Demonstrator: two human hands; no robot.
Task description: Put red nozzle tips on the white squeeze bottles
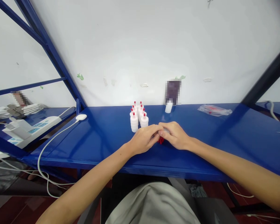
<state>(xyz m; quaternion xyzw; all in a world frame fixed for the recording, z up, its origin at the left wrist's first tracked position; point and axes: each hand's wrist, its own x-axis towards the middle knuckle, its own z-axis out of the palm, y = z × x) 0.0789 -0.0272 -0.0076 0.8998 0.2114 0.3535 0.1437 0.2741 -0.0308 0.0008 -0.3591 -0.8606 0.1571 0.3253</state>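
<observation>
My left hand [147,137] and my right hand [176,135] meet fingertip to fingertip above the front part of the blue table. Both have curled fingers. A bit of something pale shows between them, mostly hidden, and I cannot make out what it is. Just below the fingertips lies a small cluster of red caps [161,141]. Beyond my left hand stand several white squeeze bottles [134,122] with red tips, upright in two rows. Farther back, a white bottle [168,107] stands apart, with no red tip visible on it.
A blurred dark rectangular object [173,91] leans on the wall. A clear plastic bag [214,110] with red bits lies at the back right of the blue table [102,133]. On the left are a white device [81,117] with a cable and a power strip [40,126]. Blue frame posts flank the table.
</observation>
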